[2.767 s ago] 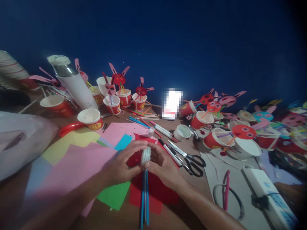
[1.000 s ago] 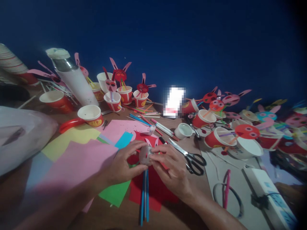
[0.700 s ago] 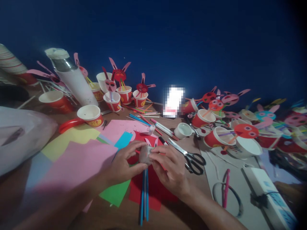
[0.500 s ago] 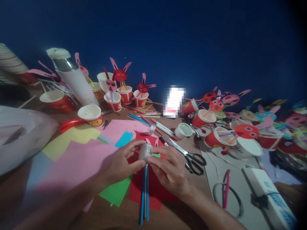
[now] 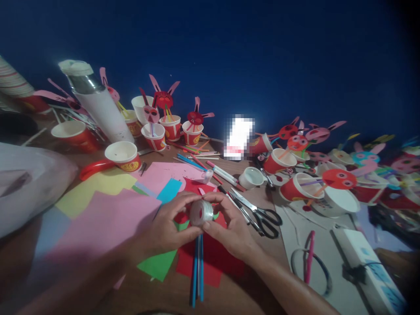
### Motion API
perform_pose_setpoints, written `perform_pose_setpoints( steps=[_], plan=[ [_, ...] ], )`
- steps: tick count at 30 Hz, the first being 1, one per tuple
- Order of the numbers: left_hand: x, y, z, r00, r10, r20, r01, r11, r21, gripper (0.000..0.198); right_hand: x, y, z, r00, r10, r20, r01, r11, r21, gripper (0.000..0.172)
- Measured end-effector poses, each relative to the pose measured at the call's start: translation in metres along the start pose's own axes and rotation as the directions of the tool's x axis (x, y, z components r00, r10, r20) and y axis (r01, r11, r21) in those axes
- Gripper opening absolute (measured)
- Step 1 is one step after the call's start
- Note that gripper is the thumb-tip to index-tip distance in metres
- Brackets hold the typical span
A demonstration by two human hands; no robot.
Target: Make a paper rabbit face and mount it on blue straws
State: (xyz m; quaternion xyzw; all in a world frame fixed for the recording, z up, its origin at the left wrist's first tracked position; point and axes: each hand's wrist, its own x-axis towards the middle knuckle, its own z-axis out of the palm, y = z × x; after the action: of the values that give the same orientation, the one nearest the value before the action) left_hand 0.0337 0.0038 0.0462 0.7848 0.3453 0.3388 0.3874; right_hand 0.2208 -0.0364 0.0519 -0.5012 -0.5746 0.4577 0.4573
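Note:
A small roll of clear tape (image 5: 201, 212) is pinched between both hands above a red paper sheet (image 5: 213, 256). My left hand (image 5: 170, 223) grips its left side with thumb and fingers. My right hand (image 5: 231, 225) holds the right side, fingertips curled on the rim. Two blue sticks (image 5: 197, 273) lie on the red sheet just below the roll. Black-handled scissors (image 5: 259, 214) lie right of my right hand.
Pink (image 5: 101, 218), yellow (image 5: 88, 192) and green (image 5: 157, 264) paper sheets cover the table at left. Red paper cups with rabbit faces (image 5: 170, 124) crowd the back and right. A tall white cylinder (image 5: 98, 109), markers (image 5: 223, 175) and a white box (image 5: 370, 267) lie around.
The tape roll has turned so its open face points toward me, and my right fingers have shifted onto its rim. Both hands stay over the red sheet.

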Motion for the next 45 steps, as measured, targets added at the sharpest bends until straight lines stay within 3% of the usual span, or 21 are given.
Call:
perform_pose_setpoints(
  steps=[9,15,20,27,30,34,39,45],
  plan=[
    [0.000,0.001,0.000,0.999,0.047,0.019,-0.048,0.998,0.040,0.053,0.000,-0.003,-0.001,1.000,-0.005,-0.020,0.007,0.995,0.095,0.025],
    [0.001,0.007,0.001,0.988,-0.138,0.066,0.145,0.981,-0.125,0.050,0.001,-0.004,-0.002,0.999,0.047,-0.020,-0.044,0.990,0.134,0.017],
    [0.003,0.009,0.005,0.933,-0.330,0.146,0.361,0.862,-0.356,0.047,0.005,-0.001,-0.003,0.998,0.059,-0.030,-0.053,0.982,0.182,0.017],
    [0.004,0.006,0.007,0.907,-0.358,0.222,0.418,0.694,-0.586,0.044,0.005,-0.002,-0.004,0.997,0.053,-0.048,-0.047,0.993,0.113,0.018],
    [0.005,0.007,0.006,0.915,-0.333,0.227,0.399,0.670,-0.626,0.044,0.004,-0.002,-0.004,0.998,-0.027,-0.062,0.032,0.997,0.071,0.017],
    [0.006,0.008,0.005,0.936,-0.291,0.198,0.348,0.681,-0.644,0.048,0.003,-0.004,-0.007,0.969,-0.239,-0.069,0.231,0.968,-0.102,0.020],
    [0.002,0.007,0.003,0.958,-0.251,0.142,0.287,0.787,-0.546,0.053,0.001,-0.008,-0.011,0.882,-0.470,-0.033,0.436,0.839,-0.326,0.032],
    [-0.004,-0.003,-0.001,0.986,-0.134,0.099,0.157,0.946,-0.283,0.058,0.000,-0.004,-0.017,0.756,-0.650,0.078,0.608,0.654,-0.450,0.044]
  ],
)
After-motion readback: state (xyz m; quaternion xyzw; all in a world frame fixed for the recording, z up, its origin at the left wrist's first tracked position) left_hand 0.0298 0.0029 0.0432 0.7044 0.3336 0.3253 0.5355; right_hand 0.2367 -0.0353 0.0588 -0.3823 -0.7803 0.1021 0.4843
